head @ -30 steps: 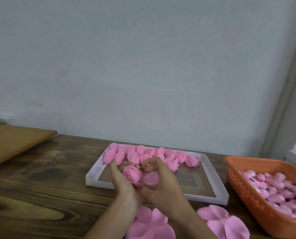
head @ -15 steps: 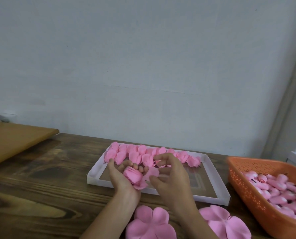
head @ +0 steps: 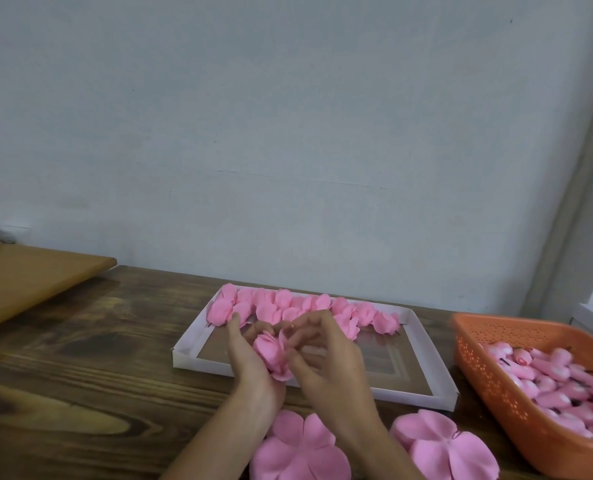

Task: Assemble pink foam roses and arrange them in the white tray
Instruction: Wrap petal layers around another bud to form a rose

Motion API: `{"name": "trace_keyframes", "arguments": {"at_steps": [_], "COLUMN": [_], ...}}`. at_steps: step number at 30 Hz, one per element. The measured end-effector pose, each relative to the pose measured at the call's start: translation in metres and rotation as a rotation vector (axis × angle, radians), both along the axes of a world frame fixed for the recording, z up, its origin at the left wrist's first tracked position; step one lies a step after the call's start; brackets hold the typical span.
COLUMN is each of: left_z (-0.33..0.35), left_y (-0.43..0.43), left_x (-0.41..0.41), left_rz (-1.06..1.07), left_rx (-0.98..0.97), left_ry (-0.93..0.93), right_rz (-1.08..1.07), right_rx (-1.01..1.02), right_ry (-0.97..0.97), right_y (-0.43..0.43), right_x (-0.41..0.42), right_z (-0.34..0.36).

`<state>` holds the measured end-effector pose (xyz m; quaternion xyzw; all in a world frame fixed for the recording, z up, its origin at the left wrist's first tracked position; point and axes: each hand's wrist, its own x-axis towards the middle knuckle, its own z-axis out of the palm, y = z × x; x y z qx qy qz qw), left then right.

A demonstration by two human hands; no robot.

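– Grip, head view: holding what?
– My left hand (head: pixel 250 370) cups the pink foam rose (head: pixel 271 355); my right hand (head: pixel 326 363) pinches its petal, over the white tray (head: pixel 423 344) at its six o'clock rim, finished roses (head: pixel 288 306) lining twelve o'clock.

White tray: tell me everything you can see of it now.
The white tray is a shallow rectangle with low walls, seemingly card, its floor brownish. It lies flat on the wooden table. A row of pink roses lines its far edge; the near floor is bare. The left hand and right hand, holding a rose, hide part of its near wall.
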<state>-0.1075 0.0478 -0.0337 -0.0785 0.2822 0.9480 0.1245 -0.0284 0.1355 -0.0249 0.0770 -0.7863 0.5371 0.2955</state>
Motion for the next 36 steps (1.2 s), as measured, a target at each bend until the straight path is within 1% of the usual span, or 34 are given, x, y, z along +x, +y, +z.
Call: {"name": "trace_keyframes", "arguments": {"at_steps": [4,8,10,13,17,23,32,36], "left_z": [0.000,0.001,0.002,0.002,0.005,0.006,0.006,0.006], "left_y": [-0.006,-0.008,-0.008,-0.008,-0.006,-0.006,0.001,0.003], "left_x": [-0.004,-0.008,-0.009,-0.009,-0.006,-0.002,-0.001,0.000], "left_rz": [-0.028,0.030,0.048,0.030,0.008,-0.021,-0.060,-0.090], "left_rx": [-0.002,0.012,0.028,0.070,0.042,0.005,-0.026,-0.050], "left_ry": [-0.044,-0.042,-0.031,-0.015,-0.003,0.033,0.159,0.181], "right_rz": [0.102,0.136,0.109,-0.009,-0.068,0.009,-0.086,-0.081], "right_rx": [0.122,0.249,0.322,0.442,0.396,0.341,0.330,0.325], "right_ry": [-0.040,-0.001,0.015,0.014,-0.005,-0.036,0.029,0.037], "right_y": [0.005,0.012,0.016,0.019,0.019,0.019,0.021,0.021], "right_x": [0.002,0.001,0.000,-0.002,-0.004,-0.002,-0.004,-0.004], "right_z": [0.003,0.006,0.005,0.003,0.004,0.009,0.006,0.006]}}
